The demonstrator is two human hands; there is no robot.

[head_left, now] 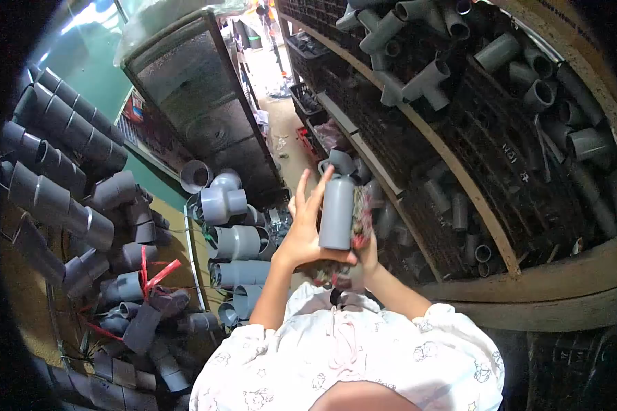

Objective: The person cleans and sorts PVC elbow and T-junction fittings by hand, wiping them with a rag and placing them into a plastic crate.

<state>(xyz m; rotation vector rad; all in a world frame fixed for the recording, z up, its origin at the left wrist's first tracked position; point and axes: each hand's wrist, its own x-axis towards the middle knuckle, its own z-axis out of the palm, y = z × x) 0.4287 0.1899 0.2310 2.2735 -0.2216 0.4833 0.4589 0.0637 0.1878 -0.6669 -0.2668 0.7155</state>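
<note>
A grey pipe fitting (pixel 336 214) stands nearly upright in front of my chest. My left hand (pixel 307 233) holds it from the left, thumb across its lower end and the other fingers stretched upward. On its right side, my right hand (pixel 369 255) grips a red-and-green patterned cloth (pixel 362 218) close against the fitting. The cloth covers most of the right fingers. Just beyond the top of the fitting is another grey fitting (pixel 341 163).
Stacked grey fittings (pixel 82 137) fill the left side, with red ribbon (pixel 159 272) among them. Dark crates (pixel 507 144) of tees and elbows line the right behind wooden beams (pixel 459 161). A narrow aisle (pixel 286 133) runs ahead beside a dark framed panel (pixel 199 103).
</note>
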